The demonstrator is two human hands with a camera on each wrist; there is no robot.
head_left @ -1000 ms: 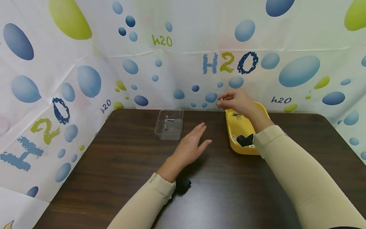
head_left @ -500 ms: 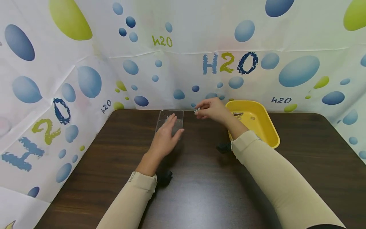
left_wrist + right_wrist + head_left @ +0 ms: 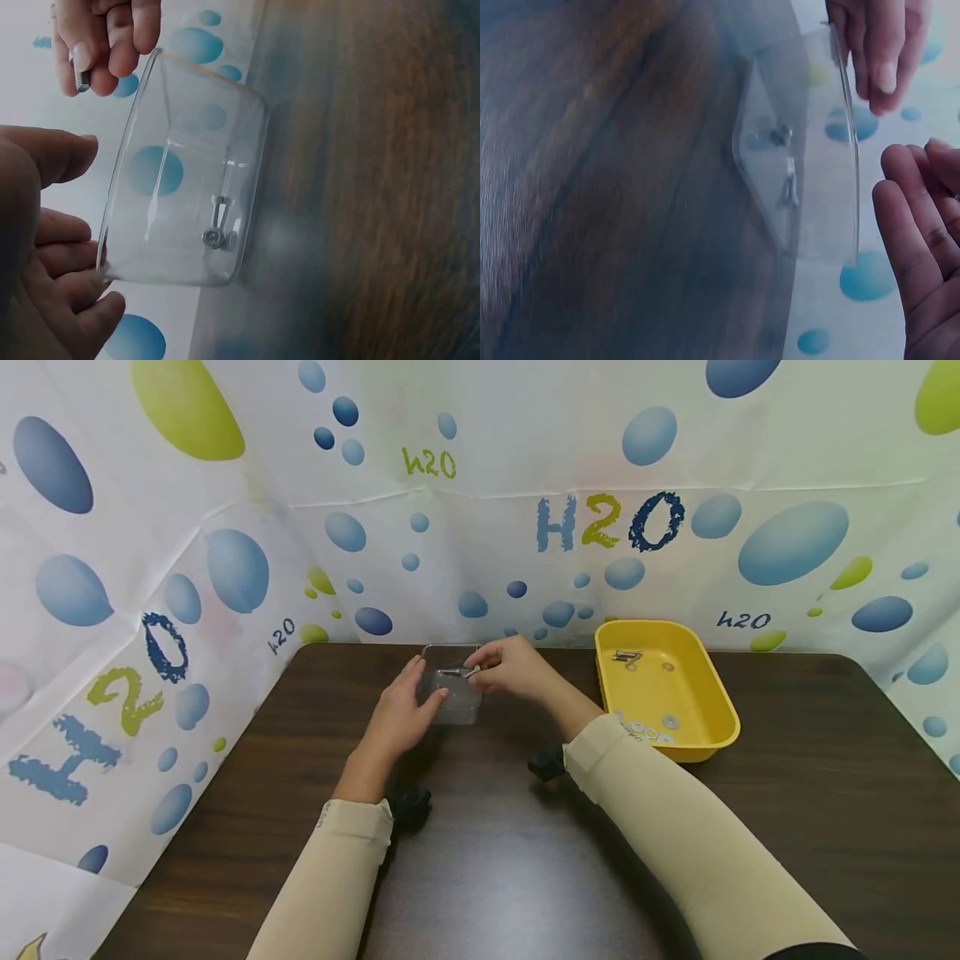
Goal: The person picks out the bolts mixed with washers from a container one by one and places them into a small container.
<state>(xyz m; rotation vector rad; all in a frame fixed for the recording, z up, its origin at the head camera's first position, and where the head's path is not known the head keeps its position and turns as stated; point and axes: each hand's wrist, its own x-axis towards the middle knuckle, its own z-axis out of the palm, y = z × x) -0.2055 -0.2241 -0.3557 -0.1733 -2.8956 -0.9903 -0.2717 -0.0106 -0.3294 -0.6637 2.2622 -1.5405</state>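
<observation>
Just over the right side of a clear plastic box (image 3: 453,715), my right hand (image 3: 519,675) pinches a small metal bolt (image 3: 82,78) between thumb and fingertips. Inside the box lie a few bolts (image 3: 214,234), gathered on its floor. My left hand (image 3: 396,717) is at the box's left side, its fingers loosely extended and fingertips right at the rim in the left wrist view. The right wrist view shows the box (image 3: 821,225) from the other side, with my right hand's fingers (image 3: 904,225) beside its opening.
A yellow tray (image 3: 722,714) stands to the right, near the back edge of the dark wooden table (image 3: 480,877). It holds several washers (image 3: 671,722) near its front and a few bolts (image 3: 627,656) at the back. A printed curtain (image 3: 495,535) hangs behind the table.
My right hand has moved left from above the yellow tray to the clear box, carrying the bolt. My left hand has moved left to the box's side, passing in front of it.
</observation>
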